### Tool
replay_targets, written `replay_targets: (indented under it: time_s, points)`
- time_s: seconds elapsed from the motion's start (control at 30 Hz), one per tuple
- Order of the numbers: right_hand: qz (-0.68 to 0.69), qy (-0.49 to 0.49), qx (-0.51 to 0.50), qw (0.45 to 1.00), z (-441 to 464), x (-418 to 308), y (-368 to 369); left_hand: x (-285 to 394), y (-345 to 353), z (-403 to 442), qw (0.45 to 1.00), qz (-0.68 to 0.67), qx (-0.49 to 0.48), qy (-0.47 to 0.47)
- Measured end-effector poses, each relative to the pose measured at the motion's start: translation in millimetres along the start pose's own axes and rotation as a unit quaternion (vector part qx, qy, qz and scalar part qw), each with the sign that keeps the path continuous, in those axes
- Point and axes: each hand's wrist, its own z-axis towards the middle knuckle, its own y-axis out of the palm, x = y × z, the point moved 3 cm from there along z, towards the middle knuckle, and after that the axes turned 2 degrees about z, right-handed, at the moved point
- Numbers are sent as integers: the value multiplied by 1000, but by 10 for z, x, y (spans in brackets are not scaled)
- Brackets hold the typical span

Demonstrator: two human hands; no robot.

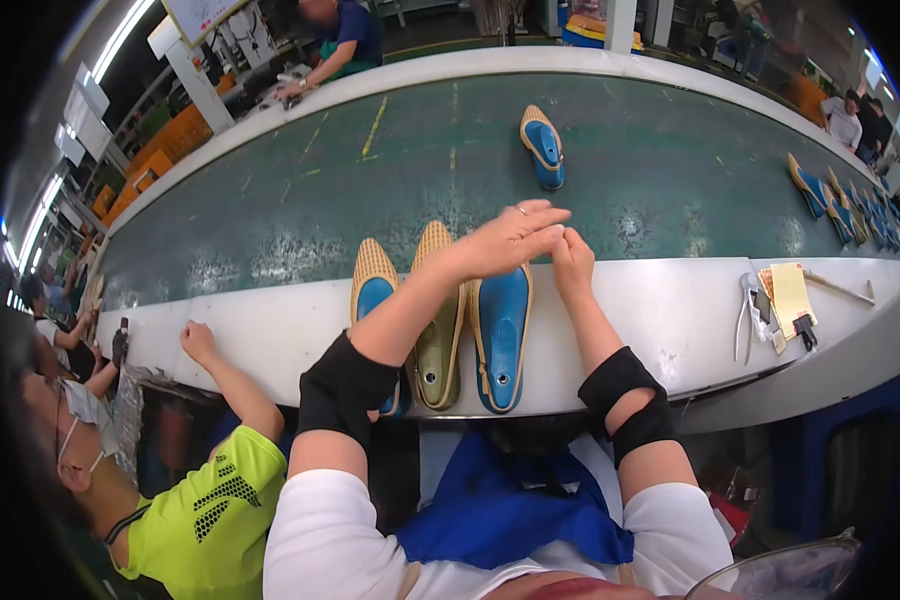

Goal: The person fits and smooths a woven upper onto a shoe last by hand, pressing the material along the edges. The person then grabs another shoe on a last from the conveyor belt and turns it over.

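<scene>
My left hand [510, 240], with a ring on it, reaches over the toe of a blue shoe [503, 335]; its fingers are stretched out and together. Beside its fingertips is my right hand [573, 265], fingers closed; whatever they hold, if anything, is hidden. Left of the blue shoe stand a green shoe [437, 350] with a woven tan toe and another blue shoe [374, 290] with a woven toe, partly covered by my left forearm. All three rest on the white ledge, toes pointing away from me.
A single blue shoe [543, 148] lies on the green belt [320, 200]. Several shoes [840, 205] line the belt's right. Pliers [745, 315], a yellow card [792, 293], a black clip [805, 330] and a hammer [840, 287] lie on the right ledge. A co-worker in yellow-green [205, 510] sits left.
</scene>
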Motion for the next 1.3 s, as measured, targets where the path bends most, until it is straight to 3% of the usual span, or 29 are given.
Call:
replay_targets:
  time_s: [0.1,0.17,0.2,0.3,0.33,0.57,1.0,1.23,1.3]
  points:
    - [22,-19,57,998,26,197,10,848,-102,-225,952,-252,-63,159]
    - [61,68,30,995,207,790,193,1324,-36,-433,926,-304,-98,202]
    - [82,50,2,995,114,397,57,1467,-29,-490,926,-307,-97,199]
    - [60,56,-13,996,52,171,-3,1923,-63,-783,808,-287,-141,495]
    - [63,68,-16,996,50,147,-9,2020,-131,-806,812,-250,-152,505]
    - [88,68,-5,994,38,105,-17,2123,-246,-877,833,-193,-137,500]
    - [70,66,-25,995,52,132,-5,2165,-310,-941,850,-252,-92,454]
    - [85,72,-39,993,53,106,-1,2188,-272,-989,856,-197,-67,474]
    - [93,73,-58,991,53,105,-11,2172,-152,-746,845,-346,-134,385]
